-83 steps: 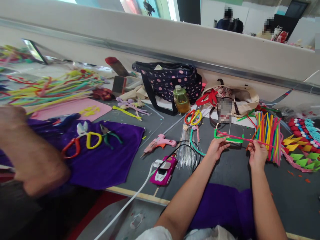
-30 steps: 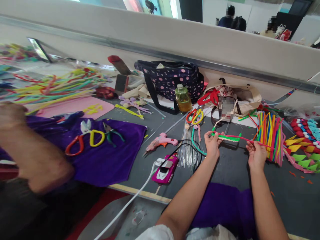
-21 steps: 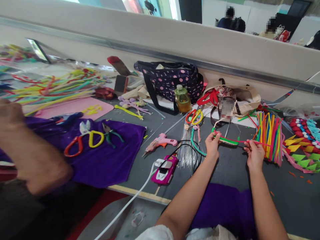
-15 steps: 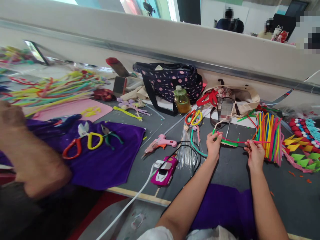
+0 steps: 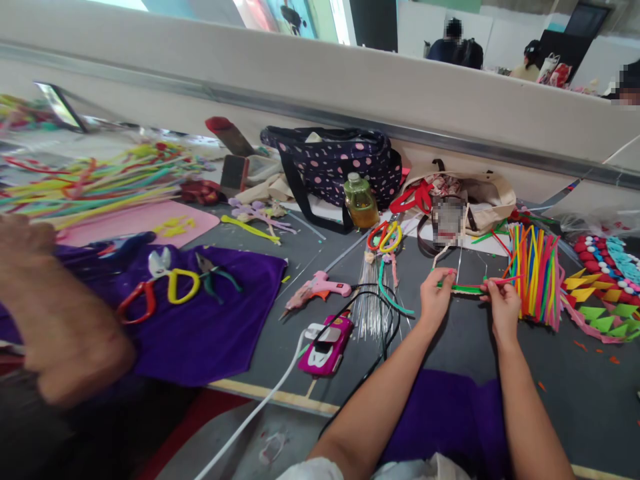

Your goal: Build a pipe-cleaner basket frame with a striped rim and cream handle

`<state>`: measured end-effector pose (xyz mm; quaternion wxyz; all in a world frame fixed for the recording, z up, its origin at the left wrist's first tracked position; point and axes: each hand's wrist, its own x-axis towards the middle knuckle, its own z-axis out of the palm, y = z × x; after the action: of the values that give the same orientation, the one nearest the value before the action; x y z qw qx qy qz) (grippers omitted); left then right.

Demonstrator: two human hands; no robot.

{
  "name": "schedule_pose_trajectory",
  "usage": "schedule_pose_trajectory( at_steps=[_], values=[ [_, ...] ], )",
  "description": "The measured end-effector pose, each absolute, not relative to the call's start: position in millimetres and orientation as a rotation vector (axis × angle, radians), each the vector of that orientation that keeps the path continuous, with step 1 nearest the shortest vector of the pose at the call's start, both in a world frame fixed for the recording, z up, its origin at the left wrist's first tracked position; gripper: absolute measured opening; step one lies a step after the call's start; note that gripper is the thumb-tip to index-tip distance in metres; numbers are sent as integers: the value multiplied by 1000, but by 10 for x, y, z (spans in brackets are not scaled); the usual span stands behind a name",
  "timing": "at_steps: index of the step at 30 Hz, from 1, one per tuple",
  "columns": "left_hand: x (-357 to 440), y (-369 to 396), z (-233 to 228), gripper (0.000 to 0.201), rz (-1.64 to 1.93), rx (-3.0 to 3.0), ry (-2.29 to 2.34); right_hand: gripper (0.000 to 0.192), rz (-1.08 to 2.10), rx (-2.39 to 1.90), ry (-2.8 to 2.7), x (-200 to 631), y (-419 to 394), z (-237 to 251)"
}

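Note:
Between my two hands a thin green strip (image 5: 467, 289) is stretched level above the table, with a pale edge along its underside and a thin red strand lying along it. My left hand (image 5: 436, 293) pinches its left end between thumb and fingers. At the other end my right hand (image 5: 502, 305) has its fingers closed on it, and a pinkish-red tip sticks out past them. Just right of that hand lies a bundle of many-coloured pipe cleaners (image 5: 537, 273). A cream tote bag (image 5: 493, 200) stands behind my hands.
Left of my arms lie a pink glue gun (image 5: 320, 288), a magenta device (image 5: 326, 347) with a white cable, and thin wires (image 5: 370, 300). Scissors (image 5: 384, 236) and a bottle (image 5: 361, 203) stand farther back. Another person's arm (image 5: 60, 320) rests at far left by pliers (image 5: 213, 273) on purple cloth.
My hands have come closer together, the left moving right and slightly down. The red strand now lies along the green strip, and less of it extends past my right hand.

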<state>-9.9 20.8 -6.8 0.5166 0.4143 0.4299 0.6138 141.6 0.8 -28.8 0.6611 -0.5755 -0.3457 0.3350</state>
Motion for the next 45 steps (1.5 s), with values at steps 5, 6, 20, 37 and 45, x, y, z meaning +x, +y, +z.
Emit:
schedule_pose_trajectory(
  at_steps=[5, 6, 20, 37, 45],
  values=[
    [-106, 234, -108, 17, 1518, 954, 1005, 34, 720, -1388, -983, 1372, -18, -287],
    [-103, 239, -113, 18, 1535, 926, 992, 34, 716, -1405, -1009, 1367, -22, -288],
    [-131, 291, -175, 25, 1734, 848, 990, 43, 548, -1584, -1350, 1355, -49, -299],
    [-79, 133, -83, 15, 1661, 1505, 998, 26, -164, -1653, -1945, 1088, -45, -152],
    [-60, 136, -61, 14, 1636, 1516, 947, 25, -156, -1623, -1962, 1077, -38, -179]
  ],
)
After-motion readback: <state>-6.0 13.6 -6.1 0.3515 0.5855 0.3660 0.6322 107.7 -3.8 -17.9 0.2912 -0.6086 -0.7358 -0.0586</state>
